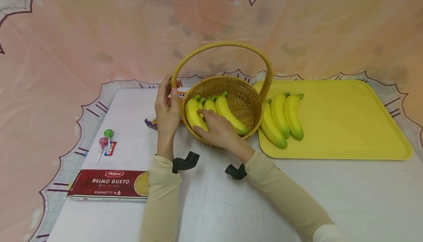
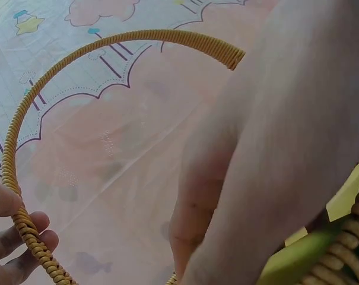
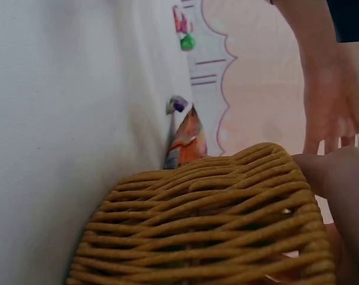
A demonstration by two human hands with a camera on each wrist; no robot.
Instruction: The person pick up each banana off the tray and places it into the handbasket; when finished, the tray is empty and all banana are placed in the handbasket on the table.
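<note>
A woven wicker basket (image 1: 242, 106) with a tall arched handle (image 1: 224, 44) stands in the middle of the table. Several yellow bananas (image 1: 226, 111) with green tips lie in its left half. My left hand (image 1: 166, 113) grips the left side of the handle, and its thumb and fingertips show round the cane in the left wrist view. Reaching over the front rim, my right hand (image 1: 216, 128) has its thumb and fingers bent around the leftmost banana (image 1: 192, 110). The fingertips' undersides are hidden. In the right wrist view the basket's woven wall (image 3: 209, 225) fills the lower part.
Three bananas (image 1: 285, 115) lie on the left end of a yellow tray (image 1: 347, 121), right of the basket. A red spaghetti pack (image 1: 109, 184), two lollipops (image 1: 108, 133) and a small wrapped sweet (image 1: 110, 148) lie at the left. Colourful wrappers (image 1: 151, 124) sit behind the left hand.
</note>
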